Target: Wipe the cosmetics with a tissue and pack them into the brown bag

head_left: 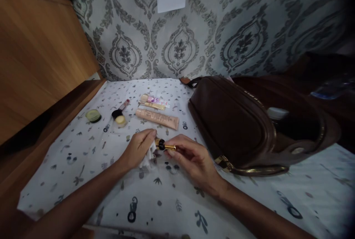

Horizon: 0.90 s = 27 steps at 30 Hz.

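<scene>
"What did you see of the hands from your end?"

"Through the head camera I saw both of them low over a white cloth with small grey printed motifs (pixel 158 202). The left hand (pixel 138 146) was curled nearly closed, its thumb laid along the top, gripping a crumpled white wad of thin, soft material (pixel 149 157)."

"And the right?"

"The right hand (pixel 191 154) came in from the other side, thumb and fingertips drawn together in a pinch. I had it on the slim gold stem of a small, glossy black-and-gold object (pixel 161 144)."

"Where exactly was that object?"

"Between the two hands, its stem pointing toward the right one and its other end up against the wad. The left fingers and the wad hid that end, so I couldn't tell its full shape."

"Anything close by?"

"Just beyond the hands I saw a flat, peach-coloured plastic tube (pixel 157 118) lying on its side. A pale yellow round item (pixel 120 120) lay farther left, apart from the left hand. Right of the right hand, well clear of its fingertips, sat a large dark brown leather-like bag (pixel 229 120) with its zip open."
</scene>
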Each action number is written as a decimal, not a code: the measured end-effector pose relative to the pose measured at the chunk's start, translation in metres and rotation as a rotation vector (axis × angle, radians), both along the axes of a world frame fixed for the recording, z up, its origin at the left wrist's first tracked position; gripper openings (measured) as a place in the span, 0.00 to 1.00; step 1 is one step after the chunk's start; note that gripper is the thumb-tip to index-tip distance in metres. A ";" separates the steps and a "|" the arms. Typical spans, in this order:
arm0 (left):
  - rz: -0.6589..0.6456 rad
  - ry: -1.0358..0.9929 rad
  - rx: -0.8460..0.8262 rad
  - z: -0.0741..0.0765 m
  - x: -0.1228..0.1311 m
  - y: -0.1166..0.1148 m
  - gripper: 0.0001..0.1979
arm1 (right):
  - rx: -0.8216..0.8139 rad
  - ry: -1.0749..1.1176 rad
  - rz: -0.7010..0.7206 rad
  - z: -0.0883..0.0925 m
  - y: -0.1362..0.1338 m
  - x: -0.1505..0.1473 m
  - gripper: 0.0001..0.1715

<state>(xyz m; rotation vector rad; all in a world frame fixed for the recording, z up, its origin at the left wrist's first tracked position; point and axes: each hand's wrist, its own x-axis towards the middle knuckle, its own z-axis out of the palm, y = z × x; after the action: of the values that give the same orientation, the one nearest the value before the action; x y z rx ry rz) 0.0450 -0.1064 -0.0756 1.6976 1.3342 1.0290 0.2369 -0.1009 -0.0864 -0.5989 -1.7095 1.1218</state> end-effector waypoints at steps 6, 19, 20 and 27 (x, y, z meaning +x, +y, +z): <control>0.095 -0.031 0.067 -0.005 -0.003 0.000 0.20 | -0.236 0.066 0.023 0.004 0.003 -0.003 0.14; -0.024 0.250 0.315 0.003 0.003 -0.006 0.15 | -0.439 0.044 -0.023 -0.003 0.007 -0.004 0.15; -0.062 0.300 0.339 0.003 0.004 -0.008 0.15 | -0.415 0.047 -0.013 -0.004 0.006 -0.004 0.15; -0.131 0.510 0.314 0.003 0.007 -0.008 0.18 | 0.061 -0.064 -0.078 -0.003 -0.001 -0.002 0.06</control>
<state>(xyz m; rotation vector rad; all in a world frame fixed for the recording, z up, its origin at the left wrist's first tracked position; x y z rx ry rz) 0.0519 -0.1140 -0.0721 2.3670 1.3917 0.7862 0.2350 -0.1017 -0.0894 -0.6641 -1.7537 1.0014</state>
